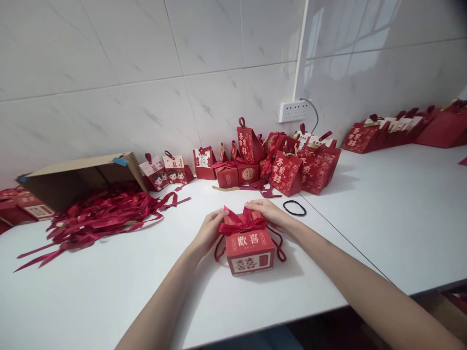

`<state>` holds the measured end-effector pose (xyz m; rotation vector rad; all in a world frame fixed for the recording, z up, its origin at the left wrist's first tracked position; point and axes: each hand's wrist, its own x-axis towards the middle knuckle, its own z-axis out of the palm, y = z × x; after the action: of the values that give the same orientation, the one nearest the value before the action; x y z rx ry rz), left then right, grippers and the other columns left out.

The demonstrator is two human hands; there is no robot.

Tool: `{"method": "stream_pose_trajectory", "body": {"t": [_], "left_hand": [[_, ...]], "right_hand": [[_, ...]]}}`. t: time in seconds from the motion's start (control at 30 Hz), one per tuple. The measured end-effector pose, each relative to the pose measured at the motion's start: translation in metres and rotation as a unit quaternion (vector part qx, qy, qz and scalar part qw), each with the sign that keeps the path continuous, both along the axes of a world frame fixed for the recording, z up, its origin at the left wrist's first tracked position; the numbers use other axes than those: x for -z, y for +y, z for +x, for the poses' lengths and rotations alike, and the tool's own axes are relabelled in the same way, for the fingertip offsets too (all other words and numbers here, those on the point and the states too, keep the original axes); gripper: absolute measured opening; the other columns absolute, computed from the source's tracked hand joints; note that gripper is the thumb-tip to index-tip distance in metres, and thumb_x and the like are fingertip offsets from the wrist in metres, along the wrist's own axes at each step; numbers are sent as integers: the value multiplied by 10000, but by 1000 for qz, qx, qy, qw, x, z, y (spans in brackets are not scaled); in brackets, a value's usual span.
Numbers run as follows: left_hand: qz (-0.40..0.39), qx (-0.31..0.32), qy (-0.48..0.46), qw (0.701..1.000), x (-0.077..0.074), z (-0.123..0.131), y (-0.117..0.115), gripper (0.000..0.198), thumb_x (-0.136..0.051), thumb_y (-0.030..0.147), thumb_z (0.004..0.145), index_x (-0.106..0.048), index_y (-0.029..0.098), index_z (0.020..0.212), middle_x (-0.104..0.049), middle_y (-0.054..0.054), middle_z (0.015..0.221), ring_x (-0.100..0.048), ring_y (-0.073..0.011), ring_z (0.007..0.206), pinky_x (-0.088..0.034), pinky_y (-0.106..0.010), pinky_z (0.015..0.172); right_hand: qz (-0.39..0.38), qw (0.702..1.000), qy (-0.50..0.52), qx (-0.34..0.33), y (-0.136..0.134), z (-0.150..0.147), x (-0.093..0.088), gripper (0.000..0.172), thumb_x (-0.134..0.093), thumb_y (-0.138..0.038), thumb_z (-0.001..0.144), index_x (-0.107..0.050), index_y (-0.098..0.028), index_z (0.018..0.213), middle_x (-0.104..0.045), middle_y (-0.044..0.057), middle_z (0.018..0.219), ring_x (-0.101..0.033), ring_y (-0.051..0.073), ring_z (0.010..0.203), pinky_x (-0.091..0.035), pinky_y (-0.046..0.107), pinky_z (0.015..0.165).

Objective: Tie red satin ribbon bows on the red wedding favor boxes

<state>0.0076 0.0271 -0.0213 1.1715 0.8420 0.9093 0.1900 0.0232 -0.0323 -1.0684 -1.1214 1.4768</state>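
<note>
A red gift box with white and gold Chinese characters stands on the white table in front of me. A red ribbon is tied in a bow on its top, and twisted red cord handles hang at its two sides. My left hand pinches the ribbon end at the box's upper left, fingers closed. On the other side, my right hand has its fingertips closed on the other ribbon end, behind the bow. The palms lie beside the box's far corners.
An open cardboard box lies tipped at the left, with a heap of loose red ribbons before it. Several finished red gift boxes line the wall. A black hair tie lies right of my hands. A power strip is on the wall.
</note>
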Motion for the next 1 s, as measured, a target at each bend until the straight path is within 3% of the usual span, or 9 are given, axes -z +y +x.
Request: {"method": "stream_pose_trajectory", "body": {"t": [0.17,0.37,0.53,0.83,1.0], "left_hand": [[-14,32,9,999,5,6,-3,237,-677,270,549,-485,134,522,-492,30,512,-412,-77,479,-313,-207,486],[62,53,62,995,8,1,-1,255,-618,327,614,-471,133,537,-485,19,534,-389,-81,501,-302,-222,507],[69,56,73,993,10,0,0,267,-611,342,628,-466,136,540,-479,19,546,-393,-89,525,-311,-231,528],[68,73,70,993,13,-1,2,217,-607,289,652,-483,129,575,-504,12,562,-415,-91,531,-328,-226,527],[75,78,75,991,9,-1,0,181,-626,265,616,-518,126,572,-527,10,567,-428,-98,533,-342,-233,541]], "right_hand": [[-36,998,0,-47,0,-8,14,192,-715,-243,481,-571,-126,530,-558,-27,461,-467,77,441,-328,206,467],[-41,997,-14,-64,2,-4,18,125,-660,-213,491,-620,-122,566,-581,-21,458,-464,79,426,-329,206,461],[-37,997,-22,-66,2,-4,19,120,-652,-216,503,-617,-122,568,-573,-25,453,-444,71,406,-313,200,442],[-16,997,-51,-64,-1,-5,16,199,-680,-291,516,-574,-129,562,-555,-25,481,-445,75,440,-318,205,454],[18,994,-104,-25,3,-1,17,321,-669,-421,614,-511,-151,546,-469,-48,468,-374,62,417,-277,208,428]]}}
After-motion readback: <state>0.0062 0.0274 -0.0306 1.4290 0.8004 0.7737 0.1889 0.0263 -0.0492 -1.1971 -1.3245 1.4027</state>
